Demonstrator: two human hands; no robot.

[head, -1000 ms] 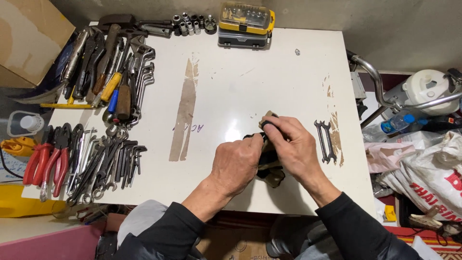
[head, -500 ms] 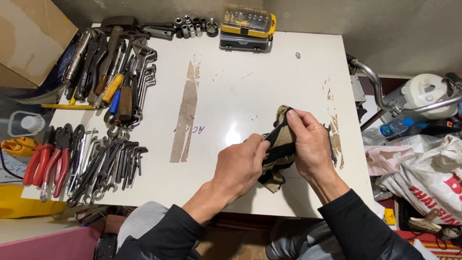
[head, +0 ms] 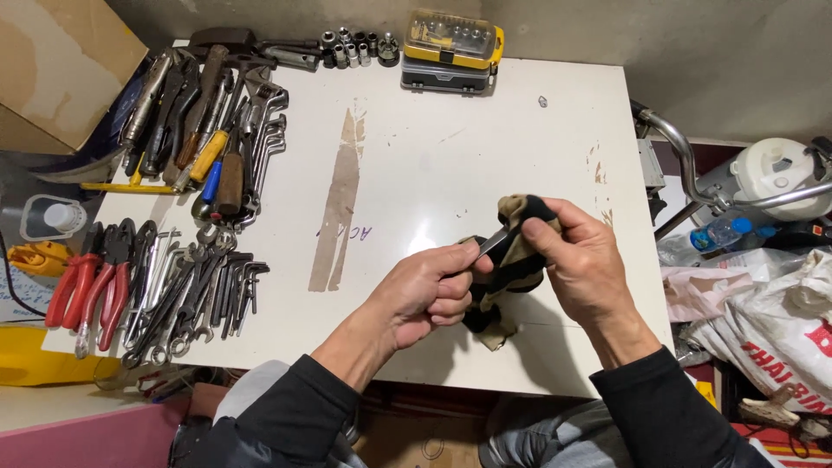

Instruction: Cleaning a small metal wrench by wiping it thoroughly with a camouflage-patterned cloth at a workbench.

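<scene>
Left hand [head: 429,290]: grips a thin metal tool [head: 494,240]. Right hand [head: 582,256]: clamps rag [head: 511,269] around its tip, above the surface [head: 433,147]. Best wiped with firm pinch, short strokes.

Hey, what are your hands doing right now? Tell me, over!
Left hand grips a thin metal tool. Right hand wraps a black-and-tan cloth round its tip. Table around them bare.

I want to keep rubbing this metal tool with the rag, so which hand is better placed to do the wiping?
Probably the right hand. It already has the black and tan rag wrapped over the tip of the slim metal tool, while the left hand grips the tool's other end and steadies it.
</scene>
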